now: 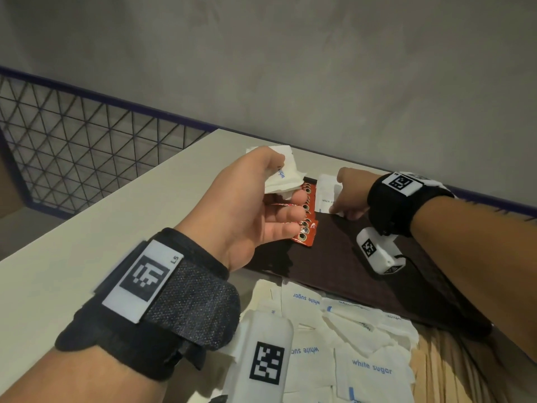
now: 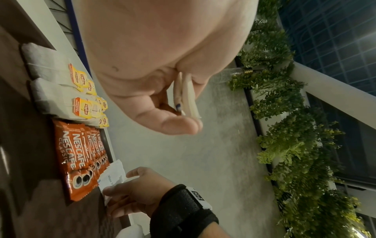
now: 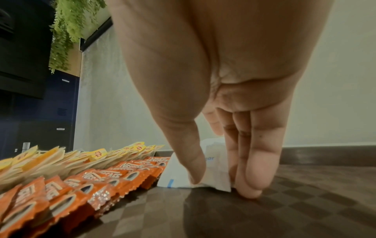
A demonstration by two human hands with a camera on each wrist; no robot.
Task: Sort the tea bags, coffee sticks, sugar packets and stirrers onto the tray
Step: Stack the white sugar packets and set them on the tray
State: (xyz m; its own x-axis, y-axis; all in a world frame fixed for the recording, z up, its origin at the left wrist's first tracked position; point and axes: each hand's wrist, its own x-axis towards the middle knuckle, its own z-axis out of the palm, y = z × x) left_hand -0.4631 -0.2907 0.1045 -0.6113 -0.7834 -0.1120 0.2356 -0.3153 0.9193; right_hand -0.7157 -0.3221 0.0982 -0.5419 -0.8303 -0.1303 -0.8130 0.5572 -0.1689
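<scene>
1. The left hand (image 1: 247, 207) is hovering above the dark tray (image 1: 343, 257), thumb and forefinger pinching a small bunch of white sugar packets (image 1: 279, 175) while the other fingers are hanging loosely curled beneath.
2. In the left wrist view the packets in that hand are showing edge-on, clamped against the thumb.
3. The right hand (image 1: 350, 196) is reaching down at the far end of the tray, thumb on one side and fingers on the other, gripping a placed sugar packet (image 3: 193, 175) and standing it on its edge against the tray surface.
4. In the right wrist view the fingertips (image 3: 250, 191) are touching the chequered tray floor right at the packet's corner.
5. That packet is sitting just beside the row of orange coffee sticks (image 2: 75, 159), which are lying overlapped on the tray.
6. Beyond the coffee sticks, the tea bags (image 2: 61, 90) with yellow tags are lying in rows at the tray's far left end.
7. Nearer the person, a loose heap of sugar packets (image 1: 348, 344) is lying on the pale tabletop (image 1: 87, 222), off the tray and touching its near edge.
8. Pale wooden stirrers (image 1: 441, 370) are lying to the right of that heap, partly under the right forearm.
9. Both wrists are wearing black straps with printed square markers.
</scene>
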